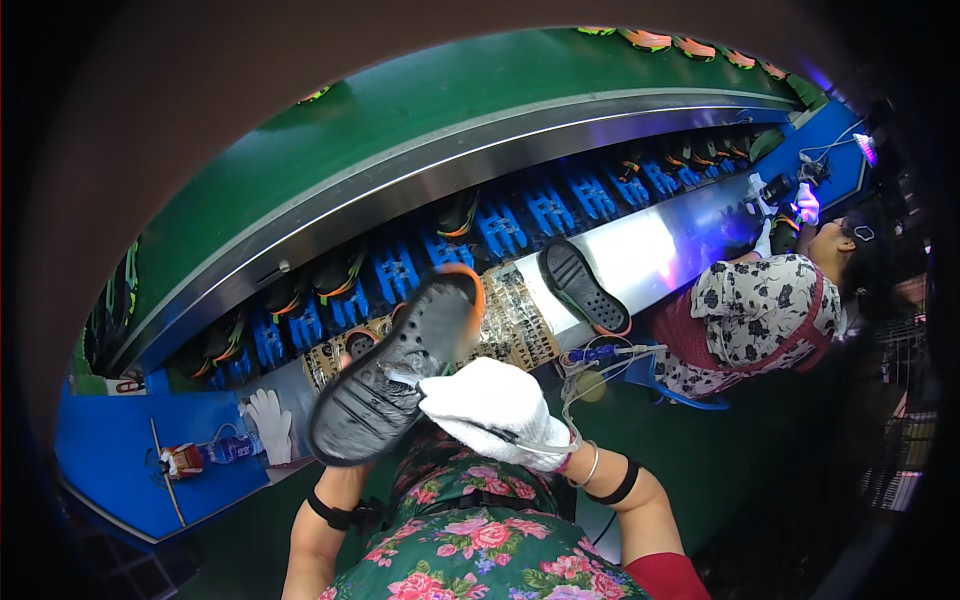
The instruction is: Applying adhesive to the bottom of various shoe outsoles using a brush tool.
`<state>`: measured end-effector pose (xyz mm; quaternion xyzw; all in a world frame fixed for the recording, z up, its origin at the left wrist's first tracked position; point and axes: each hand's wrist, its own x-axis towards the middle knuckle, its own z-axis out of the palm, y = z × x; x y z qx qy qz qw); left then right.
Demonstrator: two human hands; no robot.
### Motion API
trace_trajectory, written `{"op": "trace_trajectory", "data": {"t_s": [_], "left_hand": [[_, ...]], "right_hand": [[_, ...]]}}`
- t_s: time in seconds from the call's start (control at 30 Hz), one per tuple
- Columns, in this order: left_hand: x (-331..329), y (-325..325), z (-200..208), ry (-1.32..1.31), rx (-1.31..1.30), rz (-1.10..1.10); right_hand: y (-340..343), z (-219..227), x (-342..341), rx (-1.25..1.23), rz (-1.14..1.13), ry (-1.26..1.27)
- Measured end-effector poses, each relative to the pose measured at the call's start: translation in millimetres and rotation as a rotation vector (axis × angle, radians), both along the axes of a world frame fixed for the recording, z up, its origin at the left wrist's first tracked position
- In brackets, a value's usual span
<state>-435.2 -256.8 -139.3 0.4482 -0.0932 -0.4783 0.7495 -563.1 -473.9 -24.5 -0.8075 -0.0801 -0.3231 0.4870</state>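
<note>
A black shoe [385,385] with rows of small holes and an orange edge is held up in front of me, tilted. My left hand [345,485] supports it from behind; most of its fingers are hidden by the shoe. In a white glove, my right hand [495,405] is closed around a thin tool [402,378] whose pale tip meets the side of the shoe. A thin tube runs along this glove. Beyond it, another black shoe [585,288] with holes and an orange end lies on the metal ledge [640,240].
Blue racks [500,228] carrying shoes run along the line under a green belt [430,110]. Brown taped paper [520,315] covers part of the ledge. A spare white glove [270,425] and a bottle [235,447] lie on the blue table at left. A co-worker [755,310] works at right.
</note>
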Motion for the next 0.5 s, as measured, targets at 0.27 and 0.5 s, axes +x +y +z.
{"op": "trace_trajectory", "data": {"t_s": [0.27, 0.5], "left_hand": [[-15.2, -21.7, 12.4, 0.503, -0.409, 0.081], [-39.0, -43.5, 25.0, 0.882, -0.644, 0.058]], "right_hand": [[-3.6, 9.7, -1.0, -0.076, -0.108, -0.069], [-4.8, 25.3, 21.9, -0.187, -0.187, -0.102]]}}
